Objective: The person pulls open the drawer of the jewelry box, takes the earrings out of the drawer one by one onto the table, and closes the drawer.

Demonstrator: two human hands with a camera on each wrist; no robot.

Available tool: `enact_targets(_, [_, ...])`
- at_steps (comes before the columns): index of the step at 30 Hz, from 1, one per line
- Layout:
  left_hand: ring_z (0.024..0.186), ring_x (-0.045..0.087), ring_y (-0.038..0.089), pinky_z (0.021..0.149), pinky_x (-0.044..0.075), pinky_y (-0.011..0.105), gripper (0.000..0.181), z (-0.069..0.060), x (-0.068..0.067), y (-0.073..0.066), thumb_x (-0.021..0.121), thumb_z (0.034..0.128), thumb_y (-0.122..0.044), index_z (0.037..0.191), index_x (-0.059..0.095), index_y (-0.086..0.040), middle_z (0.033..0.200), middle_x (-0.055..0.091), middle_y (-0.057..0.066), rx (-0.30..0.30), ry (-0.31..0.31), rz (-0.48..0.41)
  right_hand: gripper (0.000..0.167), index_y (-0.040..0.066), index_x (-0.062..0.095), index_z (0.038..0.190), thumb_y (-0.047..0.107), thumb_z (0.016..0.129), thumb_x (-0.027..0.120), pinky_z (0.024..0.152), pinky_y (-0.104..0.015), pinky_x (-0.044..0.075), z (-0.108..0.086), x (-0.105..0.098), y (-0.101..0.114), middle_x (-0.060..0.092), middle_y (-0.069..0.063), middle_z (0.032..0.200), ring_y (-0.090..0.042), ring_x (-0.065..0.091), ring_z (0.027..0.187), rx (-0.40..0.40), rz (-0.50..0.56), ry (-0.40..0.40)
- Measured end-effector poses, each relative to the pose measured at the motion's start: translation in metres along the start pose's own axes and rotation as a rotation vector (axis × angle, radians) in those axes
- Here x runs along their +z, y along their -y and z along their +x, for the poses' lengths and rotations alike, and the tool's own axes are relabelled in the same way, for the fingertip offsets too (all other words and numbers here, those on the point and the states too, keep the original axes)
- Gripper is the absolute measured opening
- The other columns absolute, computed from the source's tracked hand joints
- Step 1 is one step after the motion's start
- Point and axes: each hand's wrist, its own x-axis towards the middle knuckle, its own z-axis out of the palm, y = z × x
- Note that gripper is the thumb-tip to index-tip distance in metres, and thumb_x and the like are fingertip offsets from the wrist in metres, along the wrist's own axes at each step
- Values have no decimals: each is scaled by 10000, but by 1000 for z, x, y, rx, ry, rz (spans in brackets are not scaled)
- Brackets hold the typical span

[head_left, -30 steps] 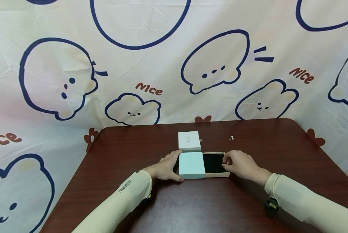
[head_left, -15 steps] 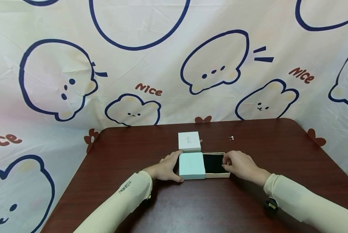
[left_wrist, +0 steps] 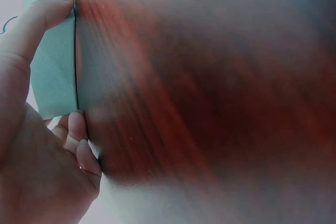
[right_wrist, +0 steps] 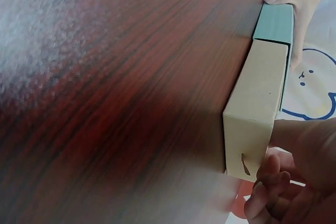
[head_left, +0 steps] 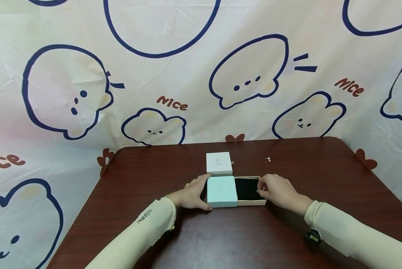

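A mint-green drawer-type jewelry box [head_left: 222, 191] lies on the table, its cream drawer [head_left: 251, 203] pulled out to the right and lined in black. My left hand [head_left: 191, 193] grips the green sleeve at its left end, thumb at the front edge, also visible in the left wrist view. Over the drawer's right end is my right hand [head_left: 277, 189], thumb and index finger pinching a tiny shiny thing at the black lining; its kind is too small to tell. In the right wrist view, the other fingers [right_wrist: 270, 182] curl beside the drawer's end wall, which has a small slit.
Directly behind the green box stands a white box [head_left: 219, 163] with small print on its lid. A pair of small stud earrings [head_left: 267, 159] lies farther back on the right of the dark wood table [head_left: 147, 164]. A patterned cloth hangs behind the table.
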Motion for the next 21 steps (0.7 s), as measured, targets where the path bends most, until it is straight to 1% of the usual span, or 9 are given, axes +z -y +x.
enact_targets(15, [1548,196,356,1200,161,636,1127,-1,0,0,832,811,-413,1626,96,-161,1670,205,112,-3,-2,5,161,196,692,725,100,849,729,480,-261,355,2,0,-1,498,106,567,-50,441,541,-32,-5,7])
enact_targets(21, [1549,194,355,1200,164,631,1130,-1,1,0,832,810,-416,1627,94,-158,1673,200,115,-3,-2,10,155,186,708,733,88,854,713,481,-254,354,2,-2,1,489,117,554,-39,435,538,-48,-32,10])
